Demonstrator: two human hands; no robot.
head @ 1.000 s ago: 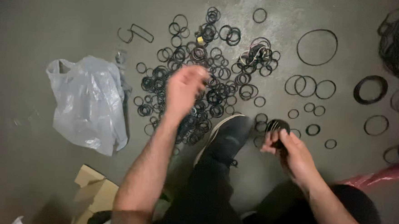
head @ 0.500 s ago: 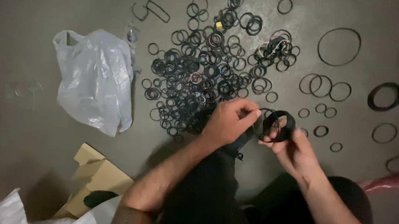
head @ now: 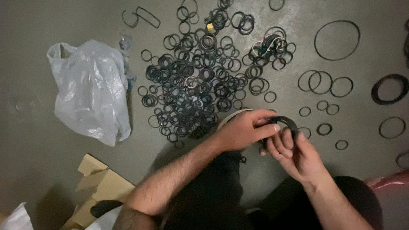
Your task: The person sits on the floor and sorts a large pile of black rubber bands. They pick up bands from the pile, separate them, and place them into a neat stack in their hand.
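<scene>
Both hands meet above the floor, just below the lower right edge of the ring pile.

Right hand: the grip is closed on a bundle of black rings. The bundle sits at the top of the hand, with the fingers curled up behind it and its upper arc showing above the fingertips.

Left hand: the grip is closed in a pinch on the left side of the same bundle of black rings. Thumb and forefinger tips touch the bundle where it meets the right hand. The bundle therefore lies between the two grips, held from both sides and lifted off the floor.

Surroundings:
- The ring pile is a dense spread of small black rings lying flat on the floor, directly beyond the left hand.
- A large thin ring lies at the upper right, well apart from the hands.
- Three medium rings lie in a row below it, with a few small rings nearer the right hand.
- A clear plastic bag lies crumpled to the left of the pile.
- A cardboard box sits at the lower left, beside the left forearm.
</scene>
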